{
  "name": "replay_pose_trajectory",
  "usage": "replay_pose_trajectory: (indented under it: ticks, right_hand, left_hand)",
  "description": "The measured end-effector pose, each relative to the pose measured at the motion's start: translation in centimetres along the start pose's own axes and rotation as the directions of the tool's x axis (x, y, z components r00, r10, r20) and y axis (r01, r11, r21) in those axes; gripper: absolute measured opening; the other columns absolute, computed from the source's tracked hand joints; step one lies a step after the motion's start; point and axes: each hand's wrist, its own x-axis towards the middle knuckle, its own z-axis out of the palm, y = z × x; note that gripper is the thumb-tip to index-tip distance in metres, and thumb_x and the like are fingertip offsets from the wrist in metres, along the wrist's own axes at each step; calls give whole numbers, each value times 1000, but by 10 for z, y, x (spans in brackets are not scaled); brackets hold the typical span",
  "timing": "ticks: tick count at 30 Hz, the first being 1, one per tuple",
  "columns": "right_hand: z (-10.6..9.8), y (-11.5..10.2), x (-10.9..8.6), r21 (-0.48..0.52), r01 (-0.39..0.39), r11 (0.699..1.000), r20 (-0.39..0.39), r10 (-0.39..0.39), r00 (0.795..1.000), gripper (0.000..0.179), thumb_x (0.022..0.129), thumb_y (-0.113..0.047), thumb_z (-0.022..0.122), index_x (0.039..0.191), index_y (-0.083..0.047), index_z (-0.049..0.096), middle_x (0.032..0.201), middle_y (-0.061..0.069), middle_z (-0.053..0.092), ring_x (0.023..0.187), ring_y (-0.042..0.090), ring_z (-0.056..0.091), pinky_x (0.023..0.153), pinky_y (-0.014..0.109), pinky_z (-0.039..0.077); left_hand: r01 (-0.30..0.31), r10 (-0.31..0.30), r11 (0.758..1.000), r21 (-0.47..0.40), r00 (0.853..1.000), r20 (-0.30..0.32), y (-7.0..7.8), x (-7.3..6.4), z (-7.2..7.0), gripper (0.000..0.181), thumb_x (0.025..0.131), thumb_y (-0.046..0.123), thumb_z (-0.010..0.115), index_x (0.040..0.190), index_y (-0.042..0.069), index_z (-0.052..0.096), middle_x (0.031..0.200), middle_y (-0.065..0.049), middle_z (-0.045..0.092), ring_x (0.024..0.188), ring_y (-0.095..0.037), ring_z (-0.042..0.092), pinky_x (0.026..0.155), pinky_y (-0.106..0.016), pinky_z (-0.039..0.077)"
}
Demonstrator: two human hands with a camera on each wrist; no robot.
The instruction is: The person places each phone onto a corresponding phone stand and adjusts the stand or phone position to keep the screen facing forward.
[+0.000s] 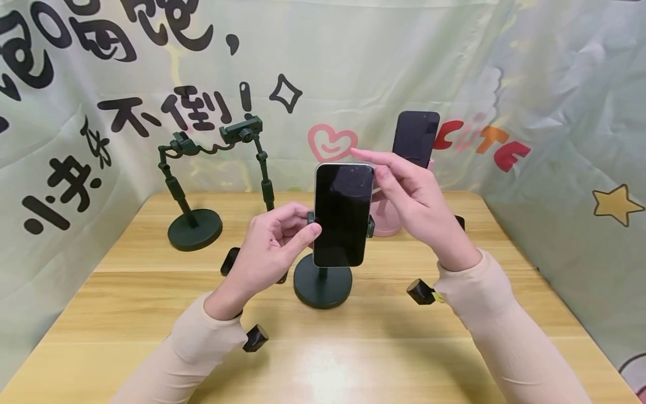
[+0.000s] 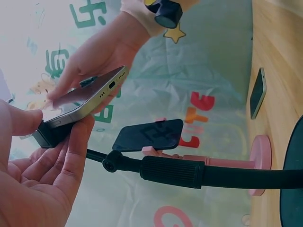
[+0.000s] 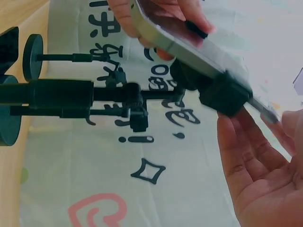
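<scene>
A smartphone point(image 1: 343, 224) with a dark screen stands upright in the clamp of a dark green phone stand point(image 1: 323, 289), with clamp arms at both long sides. My left hand point(image 1: 270, 241) grips the phone's left side at the clamp point(image 2: 52, 135), thumb at the front edge and fingers behind. At the upper right edge, my right hand point(image 1: 421, 205) holds the phone between thumb and fingers; its index finger stretches out above the top corner. The phone's face is tilted in both wrist views. Part of the stand's pole is hidden behind the phone in the head view.
Two more dark green stands, one with a round base point(image 1: 195, 231) and one with a raised clamp point(image 1: 242, 130), are at the back left. Behind my right hand, a pink stand point(image 1: 386, 221) carries another phone point(image 1: 416, 134). Another phone point(image 1: 230, 261) lies beside my left hand.
</scene>
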Motion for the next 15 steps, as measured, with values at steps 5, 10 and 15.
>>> replay_pose_trajectory:
  ticks: [5,10,15]
  right_hand:
    - [-9,13,-7,57,-83,995,-2,84,996,37,113,-10,50,148,-9,64,112,4,81,101,19,79,88,32,66]
    - [-10,30,-16,56,-133,990,20,132,991,36,113,-9,51,147,-7,63,117,-3,80,104,15,79,91,29,65]
    - [-7,44,-23,13,-160,987,29,160,987,35,111,-6,55,145,1,61,118,-12,77,105,9,76,95,25,63]
  left_hand:
    - [-4,4,1000,-16,1000,1,-1,0,0,17,101,4,73,116,-1,69,93,-16,78,78,-17,76,70,-24,57]
    - [-3,4,999,-32,1000,12,-1,0,-1,17,101,4,72,117,-1,68,93,-16,76,78,-16,76,73,-26,60]
    - [-2,3,1000,-21,999,36,-1,0,-2,21,101,4,71,121,0,66,93,-15,76,79,-18,76,71,-28,59]
